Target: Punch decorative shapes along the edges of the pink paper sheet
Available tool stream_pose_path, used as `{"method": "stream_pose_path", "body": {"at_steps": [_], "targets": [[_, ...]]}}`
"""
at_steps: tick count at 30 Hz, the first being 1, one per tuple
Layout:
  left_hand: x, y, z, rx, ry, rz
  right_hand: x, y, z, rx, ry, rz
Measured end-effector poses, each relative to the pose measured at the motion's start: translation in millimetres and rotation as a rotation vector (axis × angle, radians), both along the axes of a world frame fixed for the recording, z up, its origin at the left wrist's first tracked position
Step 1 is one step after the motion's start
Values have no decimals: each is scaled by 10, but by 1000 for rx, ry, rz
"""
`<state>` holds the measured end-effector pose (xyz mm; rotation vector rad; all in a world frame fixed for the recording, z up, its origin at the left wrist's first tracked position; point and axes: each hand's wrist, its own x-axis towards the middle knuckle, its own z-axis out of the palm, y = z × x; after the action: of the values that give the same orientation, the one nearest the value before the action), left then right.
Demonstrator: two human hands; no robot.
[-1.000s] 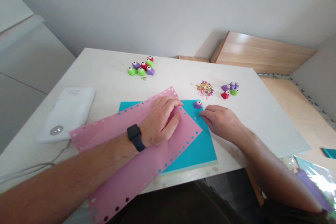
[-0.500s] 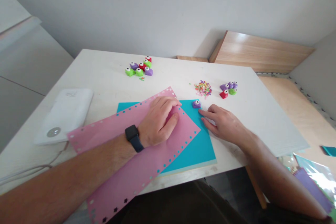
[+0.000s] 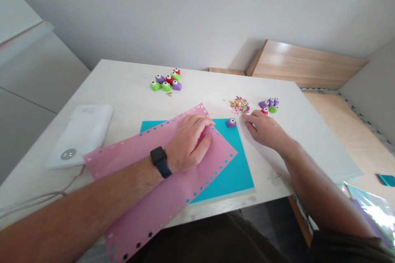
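Note:
My left hand (image 3: 189,141) lies flat on a pink paper sheet (image 3: 160,181) with punched holes along its edges, fingers stretched out. The pink sheet lies slantwise over a teal sheet (image 3: 234,168). A small purple punch (image 3: 231,123) sits on the teal sheet's far right corner. My right hand (image 3: 265,131) rests on the white table (image 3: 123,90) right of that punch, fingers extended, fingertips close to a pile of coloured paper bits (image 3: 239,105). It holds nothing.
A cluster of purple, red and green punches (image 3: 269,106) lies just beyond my right hand. Another cluster of punches (image 3: 166,81) sits at the far middle. A white device (image 3: 82,133) with a cable lies at the left. Wooden boards (image 3: 305,63) lean behind the table.
My right hand has left the teal sheet's corner and slid away from me and to the right, toward the pile of paper bits, its fingers now stretched out. My left hand has stayed on the pink sheet.

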<state>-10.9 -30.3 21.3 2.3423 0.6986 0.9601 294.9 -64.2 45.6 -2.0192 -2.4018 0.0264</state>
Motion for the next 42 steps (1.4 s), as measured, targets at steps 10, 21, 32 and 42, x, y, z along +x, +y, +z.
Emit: {"method": "stream_pose_path", "body": {"at_steps": [10, 21, 32, 42], "targets": [[11, -2, 2, 2, 15, 4, -240, 159, 204, -50, 389, -125], [19, -7, -20, 11, 28, 25, -513, 261, 242, -196, 368, 55], [29, -11, -12, 21, 45, 30, -446, 86, 241, -567, 1222, -58], [45, -14, -29, 68, 116, 39, -412, 37, 243, -733, 1235, 31]]}}
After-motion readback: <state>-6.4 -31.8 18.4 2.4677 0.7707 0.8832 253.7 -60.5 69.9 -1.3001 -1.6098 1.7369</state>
